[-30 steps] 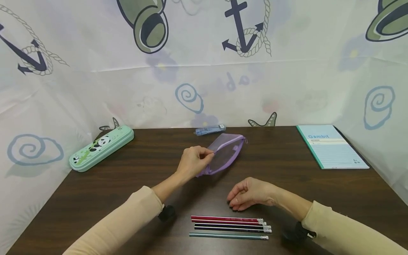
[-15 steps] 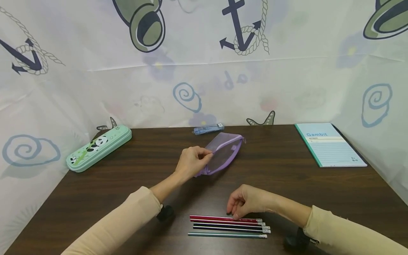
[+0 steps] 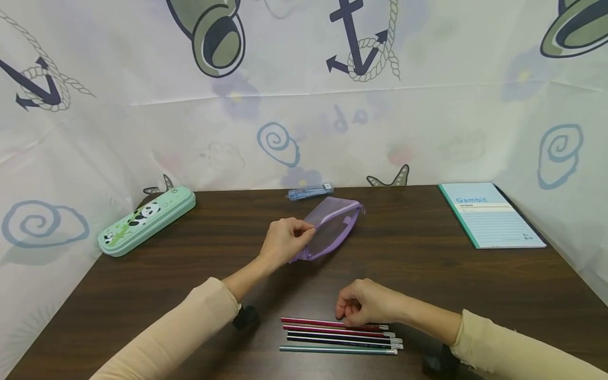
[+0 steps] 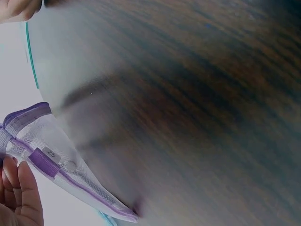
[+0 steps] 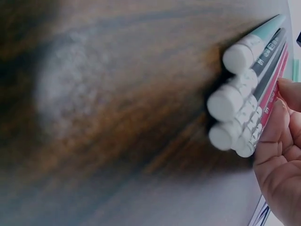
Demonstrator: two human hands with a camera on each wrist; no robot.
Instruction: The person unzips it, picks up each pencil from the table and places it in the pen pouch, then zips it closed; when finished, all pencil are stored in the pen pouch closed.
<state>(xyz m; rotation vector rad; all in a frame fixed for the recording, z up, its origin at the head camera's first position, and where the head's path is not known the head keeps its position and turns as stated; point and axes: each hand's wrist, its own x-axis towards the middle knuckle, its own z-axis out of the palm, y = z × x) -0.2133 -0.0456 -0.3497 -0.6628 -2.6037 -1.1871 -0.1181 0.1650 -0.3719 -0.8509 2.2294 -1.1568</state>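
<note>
Purple mesh makes up the pouch (image 3: 332,232) you have in your left hand (image 3: 286,238), near the middle of the desk (image 3: 408,237); your thumb and fingers pinch its near left edge, and the mouth gapes between its purple trims. You can see its shadow on the wood in the left wrist view, though I cannot tell whether its lower edge touches down. Your right hand (image 3: 366,303) is well apart from the left, closer to you, its thumb and fingers bent and pinching the upper red pencil (image 3: 311,321) toward the eraser end. That pencil lies just beyond the lower red pencil (image 3: 328,331), with a narrow gap at their left ends; whether you have it off the wood, I cannot tell. Nearer you come two black pencils (image 3: 332,341) side by side, then a teal pencil (image 3: 332,350), all five roughly parallel with their white erasers (image 5: 225,102) to your right. Beyond the pouch you have a slim blue item (image 3: 310,192) by the desk's far edge; a mint panda case (image 3: 147,219) sits at your far left and a "Gambit" notebook (image 3: 491,216) at your far right, before a printed white cloth (image 3: 190,137).
</note>
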